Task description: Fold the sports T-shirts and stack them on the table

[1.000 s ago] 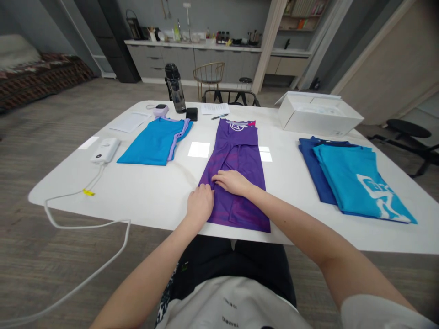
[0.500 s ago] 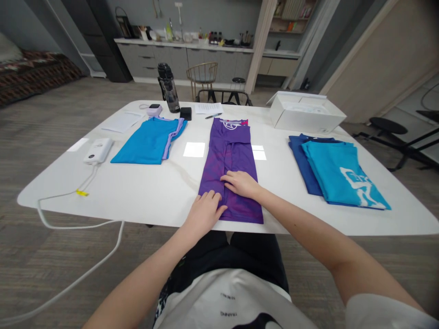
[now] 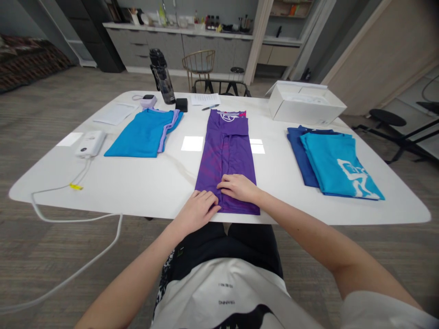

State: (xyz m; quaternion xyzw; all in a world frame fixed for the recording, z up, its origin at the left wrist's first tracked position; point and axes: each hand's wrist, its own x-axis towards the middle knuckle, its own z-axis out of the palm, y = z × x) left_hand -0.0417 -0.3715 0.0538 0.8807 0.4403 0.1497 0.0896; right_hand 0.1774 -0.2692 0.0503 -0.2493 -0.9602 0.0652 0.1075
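A purple shirt (image 3: pixel 228 146), folded into a long narrow strip, lies in front of me with a white print near its collar. My left hand (image 3: pixel 200 210) rests on its lower left edge, fingers laid on the cloth and thumb apart. Just right of that, my right hand (image 3: pixel 239 188) lies on the lower middle of the shirt along a lengthwise fold, its fingertips touching the fabric. Both hands are open. On the left is a folded blue shirt (image 3: pixel 135 137) with lilac cloth at its side. To the right, a turquoise garment (image 3: pixel 332 160) lies over a dark blue one (image 3: pixel 300 160).
Around the white table (image 3: pixel 137 185) stand a power bank (image 3: pixel 91 144) with a trailing cable (image 3: pixel 73 220), a black bottle (image 3: pixel 163 77), a black wallet (image 3: pixel 181 105), a pen (image 3: pixel 210 107), papers (image 3: pixel 115 113) and a white open box (image 3: pixel 302 109).
My right hand has slid down and slightly left along the purple shirt, closer to my left hand. The left hand stays at the lower left edge. The camera view has shifted a little.
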